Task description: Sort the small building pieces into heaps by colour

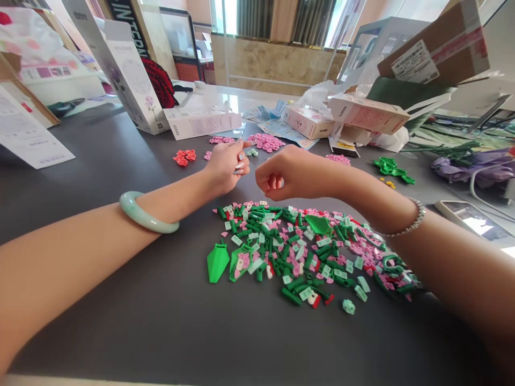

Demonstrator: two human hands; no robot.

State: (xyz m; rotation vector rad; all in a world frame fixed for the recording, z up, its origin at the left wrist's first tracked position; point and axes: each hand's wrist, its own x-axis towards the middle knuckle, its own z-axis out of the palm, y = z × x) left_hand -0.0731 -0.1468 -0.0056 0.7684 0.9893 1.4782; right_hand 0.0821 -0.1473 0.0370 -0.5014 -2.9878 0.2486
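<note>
Many small green, pink, mint and red plastic pieces (281, 241) lie spread on the dark table (153, 311). Above the far edge of this spread, my left hand (228, 165) has its fingers curled, with thumb and forefinger pinched near a pink pile (266, 142); whatever they grip is too small to name. My right hand (277, 174) is closed just to the right, its fingers curled inward and their tips partly hidden. The two hands are apart. A red cluster (185, 157) sits left of my left hand. Two bright green leaf pieces, one here (218, 262), lie at the spread's near left.
Behind the hands stand a tall white box (134, 80), a lying white box (205, 123) and a pink-white box (308, 120). At right are green pieces (389, 166), purple flowers (475, 166), a phone (475, 220) and a tilted cardboard box (438, 48).
</note>
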